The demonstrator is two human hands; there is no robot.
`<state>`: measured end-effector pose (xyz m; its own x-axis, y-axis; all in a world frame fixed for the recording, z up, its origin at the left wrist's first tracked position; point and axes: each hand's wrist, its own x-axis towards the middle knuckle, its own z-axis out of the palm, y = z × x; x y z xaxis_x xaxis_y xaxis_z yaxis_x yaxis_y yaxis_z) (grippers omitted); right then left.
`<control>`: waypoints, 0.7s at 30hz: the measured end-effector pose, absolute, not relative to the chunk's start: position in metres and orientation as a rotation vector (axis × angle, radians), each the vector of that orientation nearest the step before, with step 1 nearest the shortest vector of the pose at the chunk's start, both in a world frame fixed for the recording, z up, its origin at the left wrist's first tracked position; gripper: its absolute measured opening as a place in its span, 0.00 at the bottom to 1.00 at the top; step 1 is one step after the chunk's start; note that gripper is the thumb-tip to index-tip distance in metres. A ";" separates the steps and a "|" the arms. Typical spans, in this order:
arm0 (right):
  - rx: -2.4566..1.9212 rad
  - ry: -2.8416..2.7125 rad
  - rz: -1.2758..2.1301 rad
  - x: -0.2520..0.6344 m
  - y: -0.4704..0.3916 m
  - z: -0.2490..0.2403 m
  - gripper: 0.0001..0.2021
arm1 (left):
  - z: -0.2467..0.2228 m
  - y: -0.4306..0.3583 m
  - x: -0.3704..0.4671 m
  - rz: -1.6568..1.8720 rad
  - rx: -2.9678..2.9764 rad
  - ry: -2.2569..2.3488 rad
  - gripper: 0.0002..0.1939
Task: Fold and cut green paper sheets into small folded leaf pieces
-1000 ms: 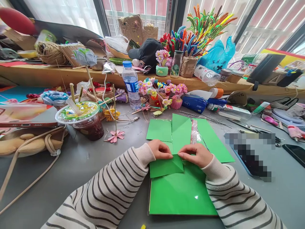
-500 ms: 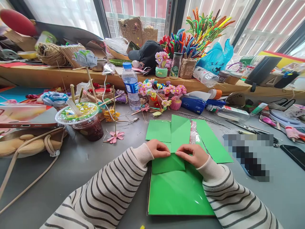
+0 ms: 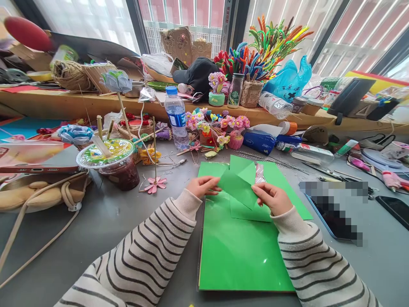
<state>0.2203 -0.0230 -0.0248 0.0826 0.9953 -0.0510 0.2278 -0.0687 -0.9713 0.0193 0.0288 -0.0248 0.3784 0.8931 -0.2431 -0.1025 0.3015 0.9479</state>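
A small piece of green paper (image 3: 237,190) is held tilted in the air between my hands. My left hand (image 3: 202,186) pinches its left corner with thumb and fingers. At the opposite side, my right hand (image 3: 272,198) grips the right edge between thumb and forefinger. Beneath lies a large green sheet (image 3: 239,256) in a shiny clear sleeve. Other cut green pieces rest on and beside it, among them a long green strip (image 3: 292,194) to the right. A patterned pinkish strip (image 3: 260,170) shows just above my right hand.
A lidded drink cup (image 3: 118,170), a pink paper flower (image 3: 155,185) and a water bottle (image 3: 176,117) stand to the left and ahead. Rightward lie a blue-edged phone (image 3: 322,219) and a pink glue gun (image 3: 391,178). A crowded wooden ledge (image 3: 153,102) runs along the back.
My hands have moved apart and slightly up. The small green paper, earlier lying folded edge-up on the sheet under both fingertips, is now lifted and turned between them.
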 end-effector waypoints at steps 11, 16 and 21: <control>-1.360 -1.316 1.282 0.191 -0.029 -0.028 0.12 | -0.033 0.007 0.036 0.617 1.165 0.964 0.15; -1.457 -1.429 1.132 0.197 -0.028 -0.028 0.12 | -0.036 0.009 0.036 0.649 1.228 1.010 0.15; -1.470 -1.436 1.164 0.197 -0.028 -0.029 0.14 | -0.033 0.007 0.037 0.663 1.217 1.025 0.15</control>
